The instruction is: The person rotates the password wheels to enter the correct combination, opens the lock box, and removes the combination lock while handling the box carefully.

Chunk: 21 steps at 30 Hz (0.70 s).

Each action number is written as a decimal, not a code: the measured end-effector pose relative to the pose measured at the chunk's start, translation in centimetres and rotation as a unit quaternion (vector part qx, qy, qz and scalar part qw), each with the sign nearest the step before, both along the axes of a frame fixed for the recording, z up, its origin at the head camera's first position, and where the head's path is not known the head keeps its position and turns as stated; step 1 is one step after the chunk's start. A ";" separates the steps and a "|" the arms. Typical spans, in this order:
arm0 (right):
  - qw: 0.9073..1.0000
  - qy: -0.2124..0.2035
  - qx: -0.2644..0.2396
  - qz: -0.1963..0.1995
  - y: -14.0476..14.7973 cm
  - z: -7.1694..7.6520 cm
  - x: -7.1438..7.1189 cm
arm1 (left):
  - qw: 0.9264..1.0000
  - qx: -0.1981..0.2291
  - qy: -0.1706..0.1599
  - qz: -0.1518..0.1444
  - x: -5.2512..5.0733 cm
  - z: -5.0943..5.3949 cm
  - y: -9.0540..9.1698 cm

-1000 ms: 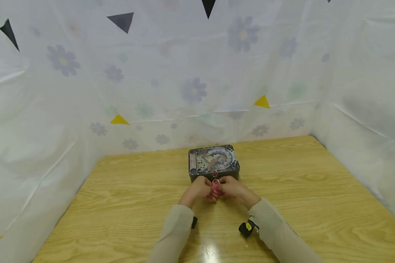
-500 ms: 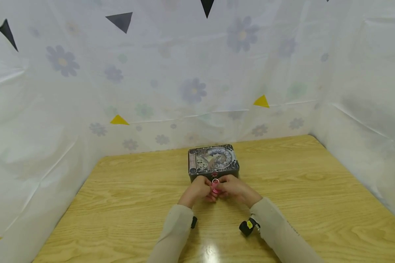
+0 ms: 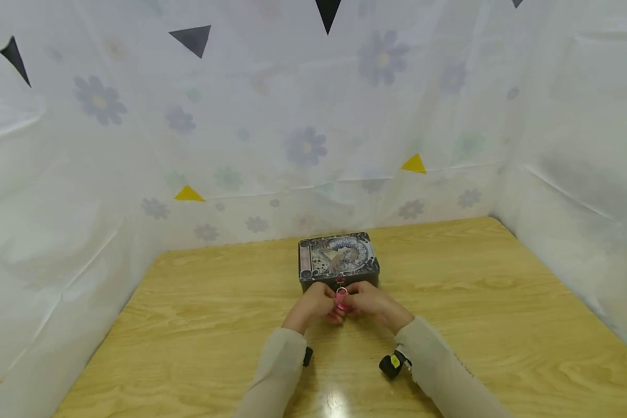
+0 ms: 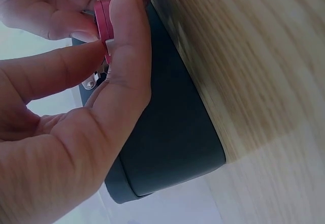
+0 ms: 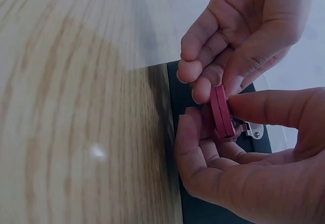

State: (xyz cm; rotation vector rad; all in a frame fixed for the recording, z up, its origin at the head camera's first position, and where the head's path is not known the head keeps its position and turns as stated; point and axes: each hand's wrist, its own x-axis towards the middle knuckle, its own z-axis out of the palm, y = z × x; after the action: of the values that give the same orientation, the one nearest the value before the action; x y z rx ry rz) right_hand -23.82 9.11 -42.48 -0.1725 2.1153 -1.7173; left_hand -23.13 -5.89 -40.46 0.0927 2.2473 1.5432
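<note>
Both hands meet at a pink padlock with a silver shackle, in front of a dark tin box with a picture on its lid. My left hand pinches the padlock from the left between thumb and fingers. From the other side my right hand grips it, its thumb against one face and its fingers curled behind, as the right wrist view shows. Beside the padlock the metal latch of the box shows. Whether the shackle is locked cannot be made out.
The box stands on a wooden table near its back edge. White flower-patterned sheeting hangs behind and at both sides. A black wrist strap device hangs below the right sleeve.
The head view has tilted up very slightly. Both hands keep their hold on the padlock at the front of the box, with little visible movement.
</note>
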 end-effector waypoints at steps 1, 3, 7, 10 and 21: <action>1.000 0.000 0.001 -0.001 0.0 0.0 0.0 | 1.000 0.000 0.001 -0.001 0.0 0.0 0.0; 1.000 -0.001 0.003 -0.002 -0.1 -0.1 0.1 | 1.000 -0.004 0.002 -0.004 0.1 -0.1 0.0; 1.000 0.002 0.003 -0.003 0.0 -0.2 0.3 | 1.000 -0.011 0.004 -0.001 0.1 -0.2 0.0; 1.000 0.007 0.006 -0.007 -0.1 -0.1 0.4 | 1.000 -0.012 0.006 0.003 0.1 -0.2 0.1; 1.000 0.010 0.005 -0.029 -0.6 -0.2 0.2 | 1.000 -0.021 0.020 0.003 -0.2 -0.1 0.0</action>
State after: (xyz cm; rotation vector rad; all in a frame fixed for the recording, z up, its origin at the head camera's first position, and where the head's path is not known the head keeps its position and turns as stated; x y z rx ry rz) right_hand -23.59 8.53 -42.67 -0.1283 2.1624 -1.7443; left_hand -23.37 -5.93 -40.60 0.1075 2.3120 1.5088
